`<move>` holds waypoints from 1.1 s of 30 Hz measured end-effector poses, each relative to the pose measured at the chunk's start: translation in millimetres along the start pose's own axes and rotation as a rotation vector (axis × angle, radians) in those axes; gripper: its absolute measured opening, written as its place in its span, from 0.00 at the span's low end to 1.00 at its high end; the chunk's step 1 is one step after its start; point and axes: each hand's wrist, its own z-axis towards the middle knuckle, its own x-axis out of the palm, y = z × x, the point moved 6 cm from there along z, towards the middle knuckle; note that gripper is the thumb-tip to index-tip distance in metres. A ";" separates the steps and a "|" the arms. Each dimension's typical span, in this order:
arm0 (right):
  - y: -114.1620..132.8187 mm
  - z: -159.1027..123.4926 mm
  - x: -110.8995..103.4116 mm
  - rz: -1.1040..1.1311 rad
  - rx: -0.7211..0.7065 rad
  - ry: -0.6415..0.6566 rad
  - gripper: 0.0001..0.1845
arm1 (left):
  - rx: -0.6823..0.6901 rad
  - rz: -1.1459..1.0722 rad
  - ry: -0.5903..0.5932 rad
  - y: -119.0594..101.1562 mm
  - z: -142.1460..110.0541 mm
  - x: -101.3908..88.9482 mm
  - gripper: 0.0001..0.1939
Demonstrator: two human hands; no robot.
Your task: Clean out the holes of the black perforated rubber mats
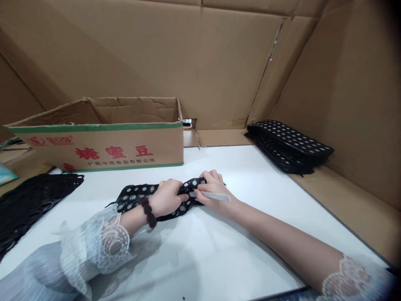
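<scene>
On a white table (219, 267), in front of an open cardboard carton (131, 144), a white-dotted black fabric (131, 195) lies partly bunched, the left hand (169, 197) clasping its middle, the right hand (216, 188) gripping its end and a slim pale tool (221, 196)

Open carton (131, 136): it sits far left on your white tabletop (250, 255), its front printed with red characters (144, 151) between two green bands (103, 128).
Cardboard wall (140, 50): it rises behind the carton, across your far side.
Wall opening (188, 122): you see this small gap low down, just right of the carton.
Right-hand panel (360, 96): more brown cardboard stands along your right.
Dotted stack (291, 138): black with white spots, it lies far right, over the tabletop's edge.
Black pile (31, 200): it spreads at your left.
Blue-and-white item (5, 173): it is cut off at your left edge.
</scene>
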 end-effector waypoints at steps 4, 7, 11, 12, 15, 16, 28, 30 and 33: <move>3.3 2.5 2.2 -0.127 0.012 -0.073 0.16 | 0.003 0.006 -0.065 1.6 -0.5 0.1 0.10; 4.6 4.9 3.3 -0.138 0.014 -0.081 0.17 | 0.030 -0.047 -0.051 5.7 2.2 1.8 0.11; 2.6 6.8 -3.1 -0.113 0.036 -0.071 0.16 | 0.047 -0.158 0.024 9.2 3.2 1.6 0.12; 1.0 6.8 -4.9 -0.074 0.036 -0.045 0.17 | 0.053 -0.167 0.053 8.7 2.4 1.4 0.12; -3.3 5.2 -7.2 0.114 -0.011 0.094 0.17 | 0.080 -0.097 0.096 6.2 0.0 -1.1 0.13; -4.3 4.2 -8.2 0.170 -0.033 0.127 0.17 | 0.098 -0.057 0.096 5.4 -0.2 -2.0 0.13; -4.0 -2.1 -22.6 0.139 -0.014 -0.105 0.12 | 0.319 0.218 -0.193 3.1 -0.1 -12.4 0.27; -5.6 -2.1 -25.0 0.191 0.023 -0.129 0.12 | 0.326 0.214 -0.206 -0.1 -2.8 -12.6 0.27; -9.2 -1.4 -27.8 0.353 0.097 -0.143 0.13 | 0.354 0.236 -0.258 -7.8 -8.0 -16.2 0.26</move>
